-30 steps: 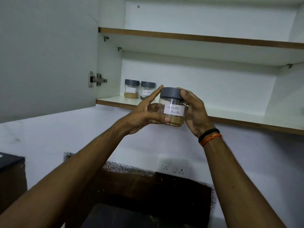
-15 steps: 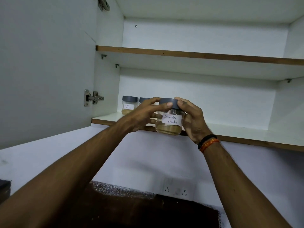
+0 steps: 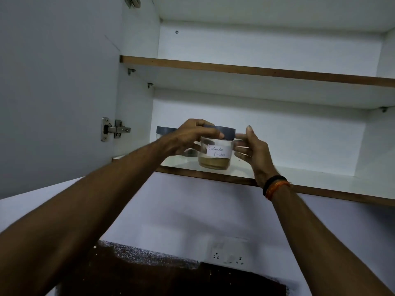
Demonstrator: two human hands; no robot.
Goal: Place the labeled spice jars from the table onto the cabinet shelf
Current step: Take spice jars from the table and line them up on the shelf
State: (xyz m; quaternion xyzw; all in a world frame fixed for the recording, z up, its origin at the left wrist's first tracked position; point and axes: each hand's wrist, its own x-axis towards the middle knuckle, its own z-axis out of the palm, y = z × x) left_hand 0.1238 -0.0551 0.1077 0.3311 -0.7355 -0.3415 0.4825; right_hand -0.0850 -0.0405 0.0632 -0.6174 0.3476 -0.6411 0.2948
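Glass, with a grey lid, is the coriander powder jar (image 3: 215, 153); it stands upright near the front edge of the lower cabinet shelf (image 3: 299, 178), and brown powder fills its bottom part. A white paper label on its front reads "Coriander Powder" in handwriting. The left hand (image 3: 188, 136) comes from the left side and its fingers curl over the lid, so it grips the jar at the top. The right hand (image 3: 253, 151) is just beside the right wall of the jar with its fingers fairly straight and the thumb pointing up; the fingertips seem to touch the glass, but I cannot tell this surely. The two hands are apart, one on each side of the jar. On the right wrist sit a black band and an orange thread (image 3: 275, 185).

Behind the left hand, more to the left on the same shelf, a second jar (image 3: 165, 131) with a grey lid is partly hidden. Above is an upper shelf (image 3: 256, 70) with a brown edge. The cabinet door (image 3: 53, 82) stands open at the left, with a metal hinge (image 3: 114, 129) on it. Below, on the white wall, a socket plate (image 3: 229, 254) is visible.
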